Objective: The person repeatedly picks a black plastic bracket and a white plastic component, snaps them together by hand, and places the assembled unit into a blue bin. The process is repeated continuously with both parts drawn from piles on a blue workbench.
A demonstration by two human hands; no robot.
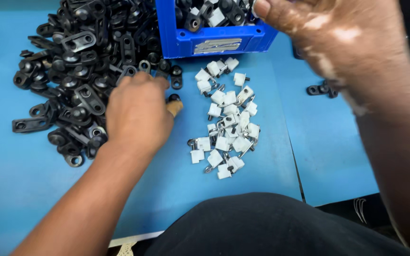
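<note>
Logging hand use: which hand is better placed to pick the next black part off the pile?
Left, probably. The left hand rests on the edge of the black parts pile; the right hand is raised by the blue crate, further away.

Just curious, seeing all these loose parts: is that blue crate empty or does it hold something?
Not empty. The blue crate holds black and white parts showing above its front wall. How full it is cannot be told; the picture cuts off its top.

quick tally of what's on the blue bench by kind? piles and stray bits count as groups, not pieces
Pile of black parts: 1
Pile of white clips: 1
Blue crate: 1
Stray black parts, right of the white pile: 1 small group
Hands: 2, left hand at the black pile, right hand at the crate
Total: 6
</note>
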